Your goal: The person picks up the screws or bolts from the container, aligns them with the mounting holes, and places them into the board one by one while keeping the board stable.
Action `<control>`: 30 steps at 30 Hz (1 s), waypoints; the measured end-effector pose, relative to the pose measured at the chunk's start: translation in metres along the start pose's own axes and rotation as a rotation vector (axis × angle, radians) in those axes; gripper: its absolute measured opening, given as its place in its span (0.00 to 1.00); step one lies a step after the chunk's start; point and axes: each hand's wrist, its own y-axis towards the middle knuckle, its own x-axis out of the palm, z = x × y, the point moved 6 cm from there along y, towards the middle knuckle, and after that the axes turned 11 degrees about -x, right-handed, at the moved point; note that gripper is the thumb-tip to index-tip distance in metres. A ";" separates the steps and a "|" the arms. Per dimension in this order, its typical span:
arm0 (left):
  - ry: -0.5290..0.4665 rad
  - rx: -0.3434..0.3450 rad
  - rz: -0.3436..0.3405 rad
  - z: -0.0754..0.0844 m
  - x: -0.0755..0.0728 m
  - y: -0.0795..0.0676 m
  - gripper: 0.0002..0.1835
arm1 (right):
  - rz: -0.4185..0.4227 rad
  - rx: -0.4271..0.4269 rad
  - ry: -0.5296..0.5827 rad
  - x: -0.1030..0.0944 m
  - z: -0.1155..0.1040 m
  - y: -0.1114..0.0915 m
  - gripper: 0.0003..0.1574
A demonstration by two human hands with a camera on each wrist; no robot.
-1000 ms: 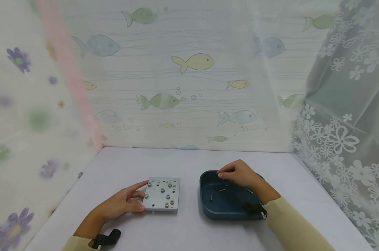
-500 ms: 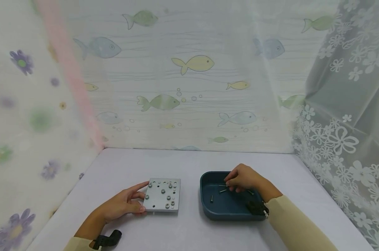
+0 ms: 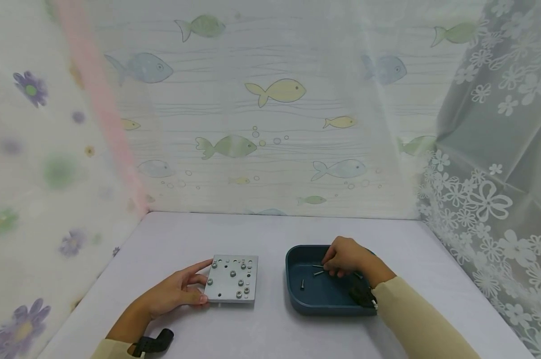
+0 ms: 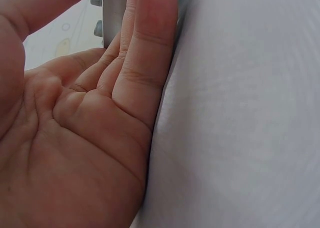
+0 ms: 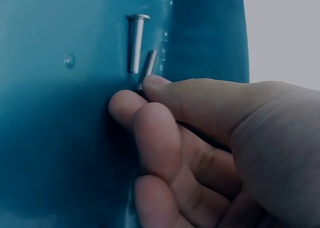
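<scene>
My left hand point(image 3: 174, 289) holds a square metal plate point(image 3: 223, 286) by its left side, thumb at the near corner and index finger at the far corner. Several socket-head screws point(image 3: 232, 273) stand in the plate's holes; other holes are bare. In the left wrist view the plate point(image 4: 115, 16) shows only in part, past the fingers. Inside a dark blue tray point(image 3: 324, 310), my right hand point(image 3: 348, 257) reaches down to the floor. Close up, its thumb and index finger pinch the end of a small screw point(image 5: 151, 62). Another screw point(image 5: 136, 43) lies beside it.
More loose screws lie in the tray, among them one near its left side point(image 3: 302, 284). Both stand on a white-covered table point(image 3: 266, 329). Printed curtains point(image 3: 275, 149) close off the back and sides.
My right hand has come down from over the tray's far rim to the screws on its floor, and its fingers have drawn together there. My left hand and the plate stay put.
</scene>
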 end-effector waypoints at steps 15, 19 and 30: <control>-0.002 0.009 -0.010 -0.003 -0.001 0.002 0.54 | 0.029 0.038 -0.087 0.004 -0.004 0.004 0.07; -0.012 0.011 -0.016 -0.003 -0.001 0.002 0.54 | 0.014 0.043 -0.100 0.005 -0.007 0.004 0.08; -0.008 0.009 -0.014 -0.002 -0.001 0.001 0.54 | 0.024 -0.043 -0.060 -0.006 -0.022 -0.002 0.08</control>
